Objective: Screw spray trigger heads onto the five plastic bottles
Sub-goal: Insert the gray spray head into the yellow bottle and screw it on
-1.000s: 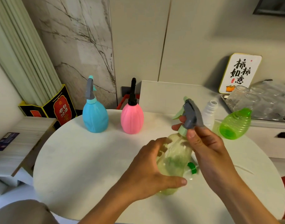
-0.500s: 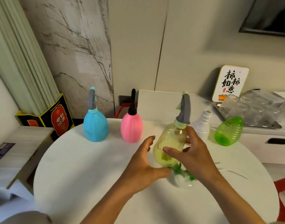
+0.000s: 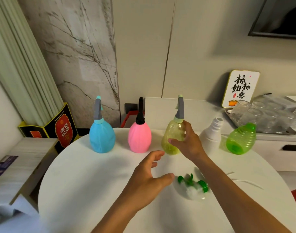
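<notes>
Yellow-green plastic fills your right hand [image 3: 188, 144]: its fingers [image 3: 187, 127] wrap the side of the yellow bottle [image 3: 172, 140], which stands upright on the white bench [image 3: 86, 185] with a grey trigger head [image 3: 180, 108] on its neck. Your left hand [image 3: 148, 179] hangs just above the bench, nearer to you, fingers spread apart and holding nothing, clear of the bottle.

To the left of the yellow bottle stand the pink bottle [image 3: 139, 137], topped with a black head [image 3: 140, 112], and then the blue bottle [image 3: 102, 137] with its own grey head [image 3: 97, 110]. All three are in a row along the far edge, apart from each other.

To the right, the white bottle [image 3: 211, 137] stands upright with its threaded neck bare. Just beside it the green bottle [image 3: 241, 140] is tilted, leaning toward the back, also with no head on it.

Near your left thumb, two loose heads [image 3: 193, 186] with green parts lie together on the bench, blurred. Behind the green bottle, a tray [image 3: 278, 131] carries clear glasses [image 3: 254, 113].
</notes>
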Demonstrator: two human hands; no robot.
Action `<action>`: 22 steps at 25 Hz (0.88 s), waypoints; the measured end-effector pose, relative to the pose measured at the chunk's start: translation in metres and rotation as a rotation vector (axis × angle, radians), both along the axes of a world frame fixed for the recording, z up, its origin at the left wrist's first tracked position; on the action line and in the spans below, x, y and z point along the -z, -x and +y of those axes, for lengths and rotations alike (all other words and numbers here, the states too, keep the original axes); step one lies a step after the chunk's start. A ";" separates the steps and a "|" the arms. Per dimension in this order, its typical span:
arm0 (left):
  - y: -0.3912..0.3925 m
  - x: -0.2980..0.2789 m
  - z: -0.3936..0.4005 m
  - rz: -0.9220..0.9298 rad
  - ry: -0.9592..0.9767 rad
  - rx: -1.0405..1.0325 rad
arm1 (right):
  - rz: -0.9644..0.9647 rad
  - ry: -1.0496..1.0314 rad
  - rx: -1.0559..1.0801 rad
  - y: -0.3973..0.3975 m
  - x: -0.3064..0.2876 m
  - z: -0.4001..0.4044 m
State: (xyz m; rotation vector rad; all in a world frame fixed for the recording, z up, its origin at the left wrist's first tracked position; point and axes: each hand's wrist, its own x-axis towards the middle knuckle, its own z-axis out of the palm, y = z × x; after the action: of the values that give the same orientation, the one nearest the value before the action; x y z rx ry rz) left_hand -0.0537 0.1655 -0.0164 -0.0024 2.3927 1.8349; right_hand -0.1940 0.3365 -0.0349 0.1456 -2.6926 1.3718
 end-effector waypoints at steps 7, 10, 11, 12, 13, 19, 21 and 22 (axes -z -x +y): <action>0.004 0.000 0.014 0.021 0.025 0.027 | -0.019 0.040 -0.004 0.007 0.008 0.004; 0.004 0.002 0.017 0.026 0.046 0.038 | -0.044 0.060 -0.003 0.009 0.006 0.004; 0.003 0.002 0.016 0.030 0.053 0.041 | -0.053 0.066 -0.010 0.009 0.005 0.004; 0.003 0.002 0.016 0.035 0.058 0.042 | -0.062 0.075 -0.014 0.009 0.005 0.004; 0.002 0.002 0.015 0.038 0.062 0.040 | -0.074 0.090 -0.015 0.008 0.004 0.004; 0.001 -0.004 0.013 0.054 0.069 0.031 | -0.187 -0.041 0.020 -0.024 -0.003 0.015; 0.000 -0.003 0.011 0.064 0.064 0.024 | -0.078 -0.222 0.059 -0.053 -0.004 0.028; 0.001 -0.002 0.011 0.070 0.062 0.021 | -0.028 -0.301 0.065 -0.065 -0.007 0.037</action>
State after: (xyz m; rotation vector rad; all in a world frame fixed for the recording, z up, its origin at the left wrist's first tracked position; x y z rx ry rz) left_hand -0.0542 0.1764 -0.0139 0.0823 2.4855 1.7792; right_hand -0.1292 0.3739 -0.0279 0.0643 -2.8827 0.9518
